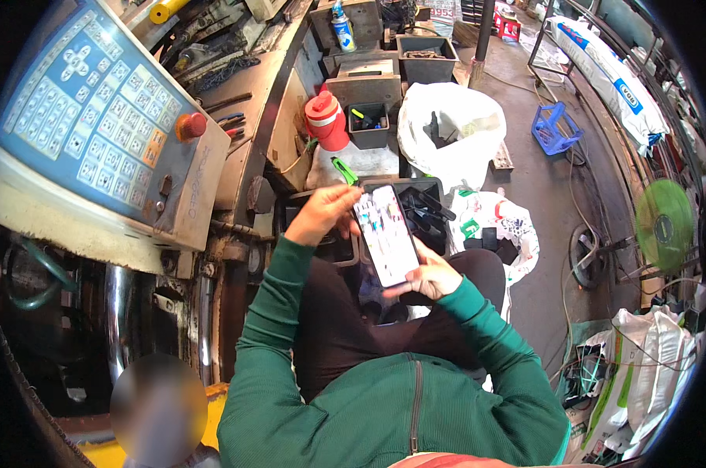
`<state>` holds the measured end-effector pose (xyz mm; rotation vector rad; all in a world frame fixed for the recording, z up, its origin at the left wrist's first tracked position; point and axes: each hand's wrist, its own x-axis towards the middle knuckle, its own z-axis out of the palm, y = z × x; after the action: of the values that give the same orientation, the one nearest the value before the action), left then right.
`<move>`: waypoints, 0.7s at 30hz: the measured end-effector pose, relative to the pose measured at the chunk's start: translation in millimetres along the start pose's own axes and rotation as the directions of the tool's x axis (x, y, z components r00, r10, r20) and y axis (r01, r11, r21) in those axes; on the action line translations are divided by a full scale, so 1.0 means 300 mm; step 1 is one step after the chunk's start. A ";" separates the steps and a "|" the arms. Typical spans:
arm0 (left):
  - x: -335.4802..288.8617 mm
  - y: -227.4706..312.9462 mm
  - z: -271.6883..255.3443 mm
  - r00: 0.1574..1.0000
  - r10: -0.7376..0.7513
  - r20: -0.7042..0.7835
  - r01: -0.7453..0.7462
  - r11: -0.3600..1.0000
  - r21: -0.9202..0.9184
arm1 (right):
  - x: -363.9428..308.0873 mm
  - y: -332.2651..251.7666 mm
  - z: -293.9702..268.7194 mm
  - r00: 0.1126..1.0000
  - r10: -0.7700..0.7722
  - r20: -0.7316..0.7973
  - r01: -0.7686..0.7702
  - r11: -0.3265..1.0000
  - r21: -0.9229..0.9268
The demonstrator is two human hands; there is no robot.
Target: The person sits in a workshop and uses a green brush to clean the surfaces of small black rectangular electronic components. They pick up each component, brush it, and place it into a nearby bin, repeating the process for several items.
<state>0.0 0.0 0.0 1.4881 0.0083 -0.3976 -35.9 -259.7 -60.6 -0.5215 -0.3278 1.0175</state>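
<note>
At the centre, we seem to be viewing the phone [387, 239]: our right hand [437, 276] at its four o'clock grips it; our left hand [320, 214], at ten o'clock, is half-curled, contact we cannot tell. Next tap needs steady support.

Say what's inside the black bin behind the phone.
Long dark parts show in the black bin, right of the phone; whatever the phone covers can't be seen.

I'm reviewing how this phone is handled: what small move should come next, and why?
Perhaps steady the phone with the left hand: the right hand holds its lower end, while the left is by its upper corner, contact unclear.
</note>
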 end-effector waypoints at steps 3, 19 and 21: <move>0.184 0.076 -0.114 0.946 0.257 -0.198 -0.235 0.964 0.125 | 0.106 -0.152 -0.078 0.931 -0.251 -0.267 0.118 0.895 -0.430; 1.227 -0.268 -0.544 0.510 0.578 -0.637 -0.172 0.794 0.583 | 0.088 -0.240 -0.657 0.679 -0.318 -0.662 -0.726 -0.158 -0.669; 1.279 -0.302 -0.510 0.520 0.550 -0.654 -0.189 0.820 0.540 | 0.081 -0.236 -0.687 0.671 -0.244 -0.700 -0.741 -0.224 -0.632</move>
<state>371.3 48.2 -196.6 1.9212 0.3239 0.7199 128.1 -321.8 -192.2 -2.6453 -0.3027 0.7074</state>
